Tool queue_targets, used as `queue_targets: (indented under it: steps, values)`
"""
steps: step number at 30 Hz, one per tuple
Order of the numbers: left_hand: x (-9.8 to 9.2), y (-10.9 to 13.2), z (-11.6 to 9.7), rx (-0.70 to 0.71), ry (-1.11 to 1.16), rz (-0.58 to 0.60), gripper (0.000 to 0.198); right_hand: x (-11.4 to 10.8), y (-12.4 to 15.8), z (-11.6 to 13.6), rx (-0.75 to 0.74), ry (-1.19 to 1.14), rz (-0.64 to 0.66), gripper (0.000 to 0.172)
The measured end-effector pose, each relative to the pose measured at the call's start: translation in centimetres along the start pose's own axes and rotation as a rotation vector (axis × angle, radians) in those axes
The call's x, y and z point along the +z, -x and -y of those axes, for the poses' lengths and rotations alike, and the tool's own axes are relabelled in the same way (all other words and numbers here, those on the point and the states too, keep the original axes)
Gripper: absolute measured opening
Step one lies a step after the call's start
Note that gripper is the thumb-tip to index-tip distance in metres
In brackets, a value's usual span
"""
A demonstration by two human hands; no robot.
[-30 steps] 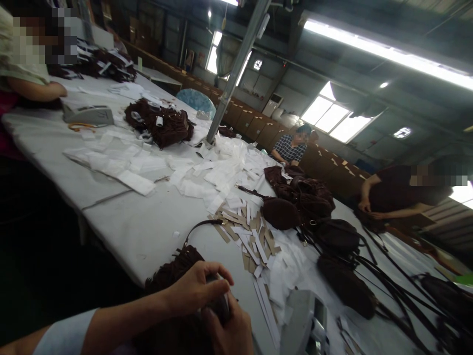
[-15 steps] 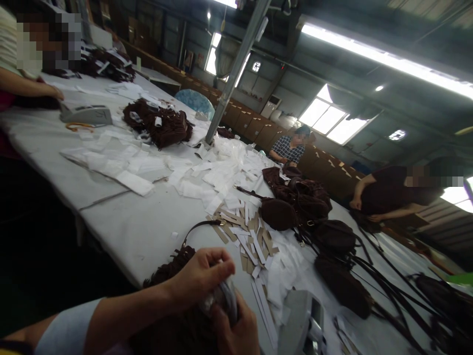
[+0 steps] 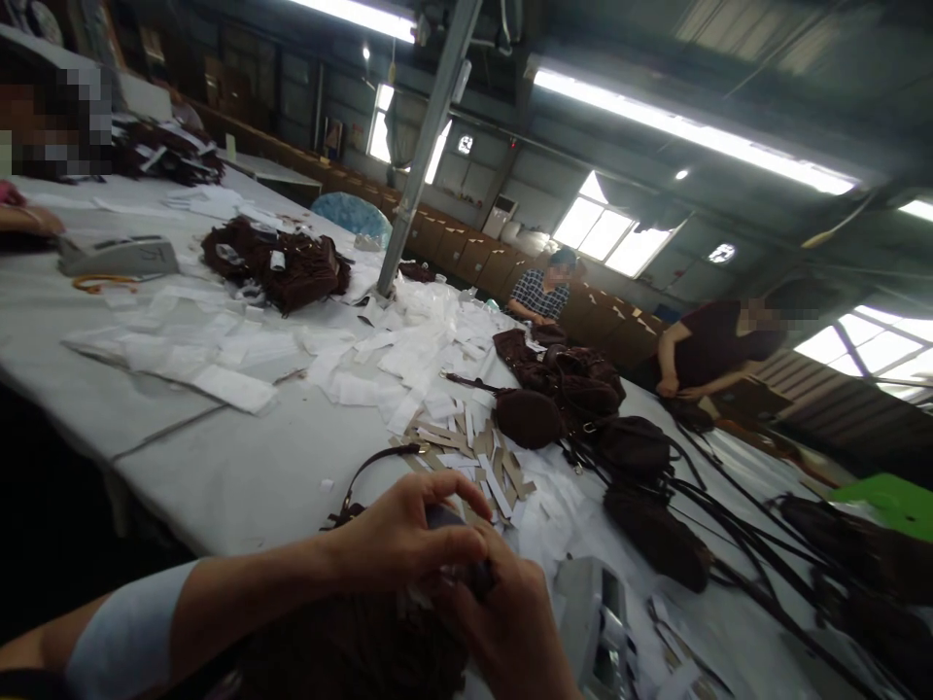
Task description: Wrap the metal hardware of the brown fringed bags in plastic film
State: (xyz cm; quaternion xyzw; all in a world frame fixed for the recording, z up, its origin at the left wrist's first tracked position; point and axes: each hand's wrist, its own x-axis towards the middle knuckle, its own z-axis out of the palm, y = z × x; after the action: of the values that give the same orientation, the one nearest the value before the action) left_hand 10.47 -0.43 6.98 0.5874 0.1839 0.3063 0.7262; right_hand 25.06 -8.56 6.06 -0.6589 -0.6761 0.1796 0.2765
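Note:
My left hand (image 3: 415, 530) and my right hand (image 3: 506, 608) meet in front of me, both closed around a small grey rounded thing (image 3: 446, 518). Fingers cover most of it, and its kind cannot be made out. Directly under my hands lies a dark brown fringed bag (image 3: 350, 637), partly hidden by my left forearm. A thin brown strap with a gold buckle (image 3: 371, 457) arches up beyond my left hand. Just right of my right hand stands a grey tape dispenser (image 3: 594, 622).
Cardboard strips (image 3: 473, 452) and white paper scraps (image 3: 408, 350) litter the table (image 3: 240, 476). Brown bags with long straps (image 3: 656, 535) lie to the right, another brown heap (image 3: 277, 262) at far left. A metal post (image 3: 419, 165) rises mid-table. Several co-workers sit or stand around.
My hands have come closer together, and my fingers now cover more of the grey thing. The view has turned slightly right, so the surroundings sit further left.

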Motion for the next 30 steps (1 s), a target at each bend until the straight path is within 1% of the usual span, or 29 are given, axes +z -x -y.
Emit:
queue_targets:
  steps: [2,3,4,5,6,8,9,10,11,12,13,14,16,18,19,20,21,22,23,25,26,27,28,29,30]
  values:
    - [0.8,-1.0,0.1,0.074,0.246,-0.202,0.033,-0.4,-0.6,0.9,0.045,-0.137,-0.041,0.030]
    - [1.0,-1.4,0.4,0.111,0.318,-0.276,0.035,-0.3,-0.7,1.0,0.052,-0.174,-0.069,0.032]
    - [0.9,-1.7,0.8,0.133,0.340,-0.306,0.038,-0.1,-0.7,0.7,0.051,-0.177,-0.097,0.033]
    - [0.7,-1.9,1.2,0.139,0.299,-0.289,0.039,0.2,-0.6,0.3,0.044,-0.136,-0.115,0.032]
    - [0.4,-2.0,1.4,0.134,0.195,-0.239,0.041,0.5,-0.5,-0.3,0.032,-0.052,-0.115,0.027]
    - [-0.3,-2.0,1.2,0.111,-0.125,-0.068,0.045,0.6,-0.3,-1.3,-0.015,0.164,-0.057,0.015]
    - [-0.6,-1.9,0.8,0.106,-0.301,0.012,0.048,0.4,-0.2,-1.5,-0.047,0.248,-0.017,0.010]
    - [-0.8,-1.8,0.2,0.108,-0.456,0.065,0.051,-0.1,-0.3,-1.5,-0.079,0.298,0.014,0.008]
    - [-0.8,-1.7,-0.5,0.117,-0.572,0.095,0.052,-0.7,-0.4,-1.3,-0.100,0.308,0.024,0.008]
    - [-0.6,-1.8,-1.3,0.129,-0.637,0.114,0.051,-1.4,-0.6,-1.0,-0.109,0.273,0.022,0.008]
    - [-0.3,-1.9,-2.0,0.138,-0.645,0.122,0.048,-2.2,-0.9,-0.5,-0.108,0.205,0.021,0.008]
    - [0.1,-2.0,-2.6,0.139,-0.592,0.115,0.043,-3.0,-1.2,0.1,-0.097,0.115,0.023,0.008]
    - [0.9,-2.6,-3.3,0.130,-0.364,0.056,0.034,-4.2,-1.7,1.1,-0.071,-0.087,0.032,0.009]
    - [1.6,-3.3,-3.4,0.152,-0.079,-0.095,0.032,-4.6,-2.1,1.7,-0.069,-0.275,0.023,0.011]
    - [1.8,-3.7,-3.2,0.174,0.045,-0.184,0.034,-4.5,-2.3,1.7,-0.075,-0.338,-0.012,0.014]
    - [1.9,-4.0,-3.0,0.199,0.127,-0.252,0.035,-4.3,-2.4,1.6,-0.082,-0.369,-0.059,0.016]
    - [1.9,-4.3,-2.8,0.222,0.154,-0.280,0.035,-4.1,-2.4,1.4,-0.084,-0.362,-0.108,0.017]
    - [1.7,-4.5,-2.6,0.236,0.121,-0.258,0.035,-3.9,-2.4,1.0,-0.082,-0.311,-0.149,0.017]
    - [1.5,-4.7,-2.5,0.233,0.035,-0.188,0.033,-3.8,-2.3,0.6,-0.078,-0.221,-0.178,0.016]
    - [1.1,-4.7,-3.0,0.192,-0.235,0.033,0.033,-4.1,-2.2,0.0,-0.086,0.018,-0.198,0.012]
    - [1.0,-4.7,-3.7,0.175,-0.388,0.142,0.037,-4.7,-2.1,-0.1,-0.109,0.127,-0.190,0.010]
    - [1.0,-4.6,-4.6,0.171,-0.529,0.219,0.044,-5.4,-2.2,0.0,-0.142,0.213,-0.180,0.009]
    - [1.1,-4.5,-5.7,0.178,-0.642,0.259,0.050,-6.5,-2.4,0.4,-0.176,0.271,-0.178,0.008]
    - [1.4,-4.5,-7.0,0.195,-0.722,0.265,0.053,-7.7,-2.6,1.1,-0.208,0.295,-0.183,0.008]
    - [1.8,-4.4,-8.4,0.220,-0.755,0.243,0.052,-9.0,-3.0,2.0,-0.237,0.284,-0.191,0.010]
